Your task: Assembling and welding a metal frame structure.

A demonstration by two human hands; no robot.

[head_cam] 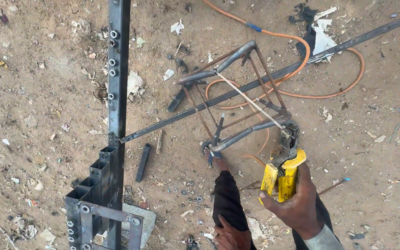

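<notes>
Dirt ground w/ scattered litter, washers and an orange hose [302, 55] looping near the top edge. Right hand [297, 201] clenched round the yellow handle of a hacksaw [281, 178], blade lying across a rusty rebar frame [237, 97] at mid-ground. Left hand [230, 236] rests on a dark-clad leg near the bottom edge, fingers loose, holding nothing. Black steel post [118, 69] stands to the left; long flat bar [348, 45] runs diagonally beneath the frame.

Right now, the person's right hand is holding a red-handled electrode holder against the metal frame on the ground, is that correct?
Not quite: the handle is yellow, not red. The head view shows the right hand gripping the yellow-handled electrode holder, its rod reaching across the metal frame on the ground.
</notes>
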